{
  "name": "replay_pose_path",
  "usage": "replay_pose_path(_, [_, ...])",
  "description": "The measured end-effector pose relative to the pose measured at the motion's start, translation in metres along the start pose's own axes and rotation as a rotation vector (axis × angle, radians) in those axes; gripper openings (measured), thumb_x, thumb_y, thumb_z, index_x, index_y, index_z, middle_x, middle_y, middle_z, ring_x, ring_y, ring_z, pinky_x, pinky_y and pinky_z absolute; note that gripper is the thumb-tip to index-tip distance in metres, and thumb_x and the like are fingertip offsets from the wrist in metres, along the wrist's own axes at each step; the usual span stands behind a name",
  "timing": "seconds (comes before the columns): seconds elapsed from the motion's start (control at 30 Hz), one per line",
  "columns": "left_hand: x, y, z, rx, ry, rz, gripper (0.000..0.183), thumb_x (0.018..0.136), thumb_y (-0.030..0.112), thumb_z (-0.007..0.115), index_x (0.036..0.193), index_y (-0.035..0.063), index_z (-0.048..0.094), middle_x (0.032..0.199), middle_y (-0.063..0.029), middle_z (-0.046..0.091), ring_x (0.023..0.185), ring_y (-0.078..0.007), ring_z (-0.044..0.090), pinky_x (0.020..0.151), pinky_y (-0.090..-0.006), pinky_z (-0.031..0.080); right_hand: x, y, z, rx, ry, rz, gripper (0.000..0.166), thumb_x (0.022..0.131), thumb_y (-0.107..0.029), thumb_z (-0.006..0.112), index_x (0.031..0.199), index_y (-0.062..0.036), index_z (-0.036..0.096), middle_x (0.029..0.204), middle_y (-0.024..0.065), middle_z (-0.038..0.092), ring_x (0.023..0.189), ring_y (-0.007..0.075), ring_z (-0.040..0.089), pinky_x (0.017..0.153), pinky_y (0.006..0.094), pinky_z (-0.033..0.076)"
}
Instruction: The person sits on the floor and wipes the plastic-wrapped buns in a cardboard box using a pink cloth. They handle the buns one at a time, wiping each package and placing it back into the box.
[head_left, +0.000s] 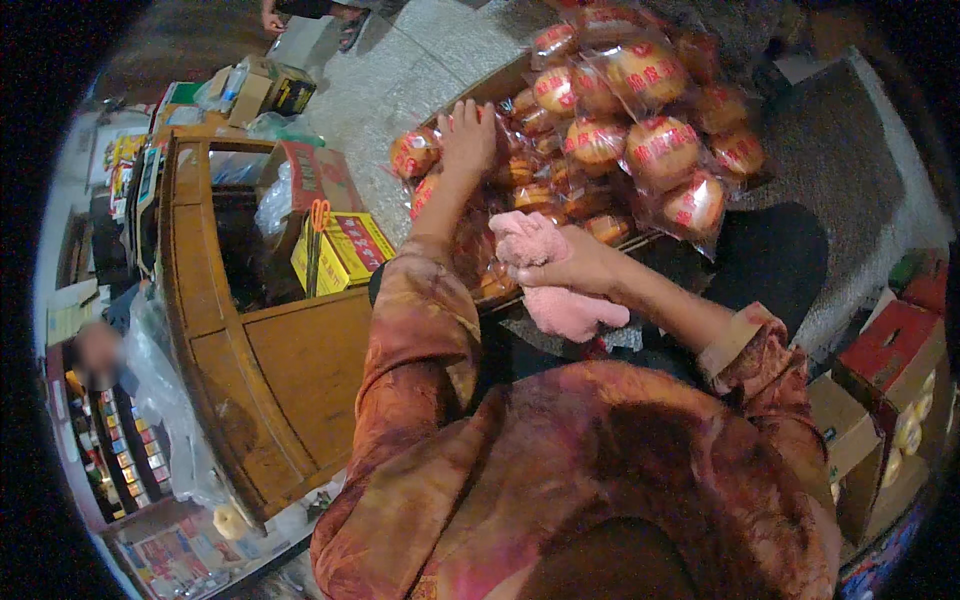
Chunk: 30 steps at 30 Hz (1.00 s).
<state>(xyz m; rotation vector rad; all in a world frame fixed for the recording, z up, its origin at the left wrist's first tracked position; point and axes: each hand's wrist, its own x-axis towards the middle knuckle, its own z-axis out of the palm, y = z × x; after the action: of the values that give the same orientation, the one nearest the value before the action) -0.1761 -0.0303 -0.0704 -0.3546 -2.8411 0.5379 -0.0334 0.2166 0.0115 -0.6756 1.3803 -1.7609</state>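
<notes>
My left hand (469, 142) lies across wrapped round pastries (517, 174) near the far left side of a shallow cardboard box (491, 84). Its fingers point away from me, slightly apart. A fluffy pink cloth (577, 313) is bunched in my right hand (585, 262), over the box's near edge. Part of the cloth sticks out above the fist and part hangs below. More pastries (652, 75) are heaped at the right in clear plastic bags bearing red writing. My left forearm hides some of the packages.
A wooden cabinet (300, 375) stands at my left, with a yellow carton (341, 251) and orange-handled scissors (320, 217) in its opening. Open cardboard boxes (889, 352) are at my right. Beyond the tiled floor (390, 52), another person's foot (351, 30) shows; someone else is at far left.
</notes>
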Motion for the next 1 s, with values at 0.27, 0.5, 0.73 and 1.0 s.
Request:
replay_pose_path(0.27, [-0.018, 0.028, -0.039, -1.012, -0.454, 0.021, 0.031, 0.077, 0.018, 0.066, 0.104, 0.0019, 0.064, 0.091, -0.0169, 0.068, 0.084, -0.0330, 0.064, 0.078, -0.0393, 0.049, -0.007, 0.014, 0.007, 0.193, -0.258, -0.082, 0.051, 0.080, -0.031, 0.066, 0.122, -0.0049, 0.053, 0.105, 0.0041, 0.062, 0.099, 0.0165, 0.057, 0.091, 0.0303, 0.043])
replay_pose_path(0.5, [-0.061, 0.092, -0.044, -0.826, -0.552, 0.092, 0.035, 0.075, 0.022, 0.068, 0.104, 0.0026, 0.064, 0.095, -0.0240, 0.064, 0.089, -0.0382, 0.063, 0.078, -0.0453, 0.049, -0.022, 0.008, 0.030, 0.451, -0.592, 0.028, 0.058, 0.080, -0.022, 0.070, 0.130, -0.0030, 0.047, 0.109, 0.0042, 0.059, 0.096, 0.0139, 0.055, 0.086, 0.0311, 0.046])
replay_pose_path(0.73, [-0.086, 0.139, -0.067, -0.631, -0.417, 0.309, 0.040, 0.076, 0.027, 0.067, 0.106, 0.0032, 0.058, 0.100, -0.0201, 0.060, 0.098, -0.0366, 0.058, 0.081, -0.0454, 0.050, -0.024, 0.006, 0.029, 0.450, -0.559, -0.003, 0.040, 0.082, -0.025, 0.069, 0.114, -0.0036, 0.059, 0.097, 0.0044, 0.063, 0.089, 0.0153, 0.058, 0.082, 0.0295, 0.047])
replay_pose_path(1.0, [-0.062, 0.158, -0.077, -0.524, -0.615, 0.385, 0.030, 0.081, 0.021, 0.059, 0.099, -0.0018, 0.054, 0.092, -0.0225, 0.063, 0.084, -0.0397, 0.063, 0.072, -0.0476, 0.051, -0.023, -0.002, 0.020, 0.347, -0.552, 0.002, 0.035, 0.081, -0.025, 0.069, 0.107, -0.0031, 0.061, 0.094, 0.0028, 0.063, 0.089, 0.0142, 0.058, 0.082, 0.0288, 0.047])
